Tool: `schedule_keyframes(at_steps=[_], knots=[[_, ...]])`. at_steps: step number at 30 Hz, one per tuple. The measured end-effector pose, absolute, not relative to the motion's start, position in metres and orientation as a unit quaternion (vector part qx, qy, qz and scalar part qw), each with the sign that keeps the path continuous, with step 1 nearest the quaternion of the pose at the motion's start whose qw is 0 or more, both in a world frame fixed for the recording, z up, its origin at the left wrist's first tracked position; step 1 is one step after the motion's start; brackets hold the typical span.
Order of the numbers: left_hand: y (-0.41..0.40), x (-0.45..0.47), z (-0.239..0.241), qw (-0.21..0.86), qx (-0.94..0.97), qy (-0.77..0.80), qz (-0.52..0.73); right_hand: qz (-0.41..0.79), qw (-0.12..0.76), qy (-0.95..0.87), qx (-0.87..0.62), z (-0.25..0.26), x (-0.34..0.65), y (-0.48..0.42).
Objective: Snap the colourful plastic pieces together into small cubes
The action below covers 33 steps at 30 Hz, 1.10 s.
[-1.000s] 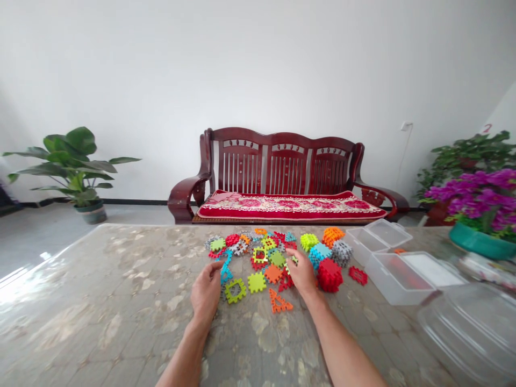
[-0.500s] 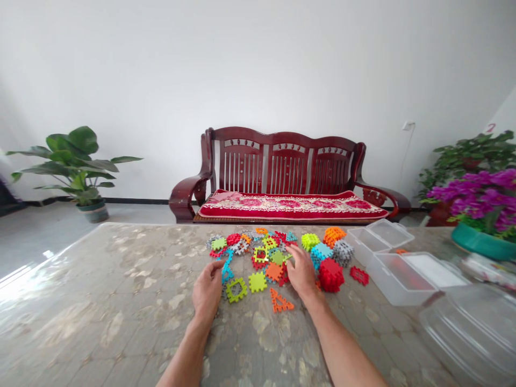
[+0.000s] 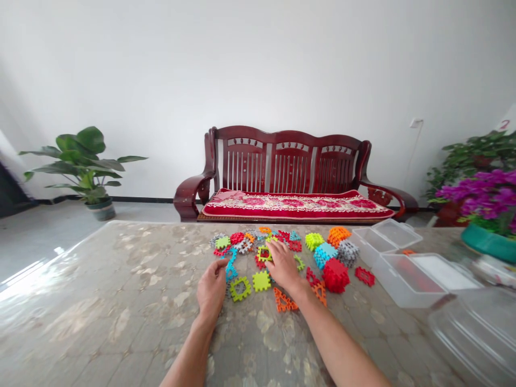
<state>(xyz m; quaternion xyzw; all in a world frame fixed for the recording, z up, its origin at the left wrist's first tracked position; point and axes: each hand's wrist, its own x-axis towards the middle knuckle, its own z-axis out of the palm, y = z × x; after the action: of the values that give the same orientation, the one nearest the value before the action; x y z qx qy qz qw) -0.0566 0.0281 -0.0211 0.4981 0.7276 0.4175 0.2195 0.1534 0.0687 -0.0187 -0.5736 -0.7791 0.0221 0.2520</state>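
Note:
Low over the table's left side of the pile, my left hand [image 3: 212,287] has its fingers curled together, thumb near the index finger. Its fingertips are against or just beside a blue openwork triangle tile [image 3: 231,264]; whether it is gripped I cannot tell. My right hand [image 3: 282,266] reaches over the middle of the pile, fingers stretched and slightly apart, covering several tiles. By its fingertips lies a lime square frame tile [image 3: 264,254]. Closer to me are a solid lime square tile [image 3: 262,281], a lime tile with a round opening [image 3: 241,289] and an orange triangle tile [image 3: 284,301].
Right of the pile stand stacks of tiles: red [image 3: 336,275], blue [image 3: 324,255], grey [image 3: 347,252], lime [image 3: 313,241] and orange [image 3: 338,235]. A red tile [image 3: 365,276] lies beside open clear plastic boxes [image 3: 407,293]. A teal flowerpot [image 3: 486,243] stands at the far right.
My right hand has moved left across the pile, uncovering red and orange tiles on its right. My left hand stays beside the blue triangle tile. The view has shifted slightly.

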Motion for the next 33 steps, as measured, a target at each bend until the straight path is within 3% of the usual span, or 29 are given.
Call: schedule_keyframes(at_steps=[12,19,26,33], knots=[[0.03,-0.058,-0.025,0.236,0.491,0.727,0.417,-0.041,0.231,-0.718,-0.655,-0.014,0.162,0.063],[0.029,-0.056,-0.021,0.235,0.487,0.733,0.413,-0.015,0.274,-0.745,-0.608,-0.01,0.175,0.063],[0.028,-0.057,-0.022,0.241,0.489,0.727,0.417,0.076,0.18,-0.799,-0.569,-0.01,0.179,0.079],[0.03,-0.057,-0.025,0.241,0.487,0.725,0.423,0.027,0.112,-0.8,-0.588,0.003,0.174,0.078]])
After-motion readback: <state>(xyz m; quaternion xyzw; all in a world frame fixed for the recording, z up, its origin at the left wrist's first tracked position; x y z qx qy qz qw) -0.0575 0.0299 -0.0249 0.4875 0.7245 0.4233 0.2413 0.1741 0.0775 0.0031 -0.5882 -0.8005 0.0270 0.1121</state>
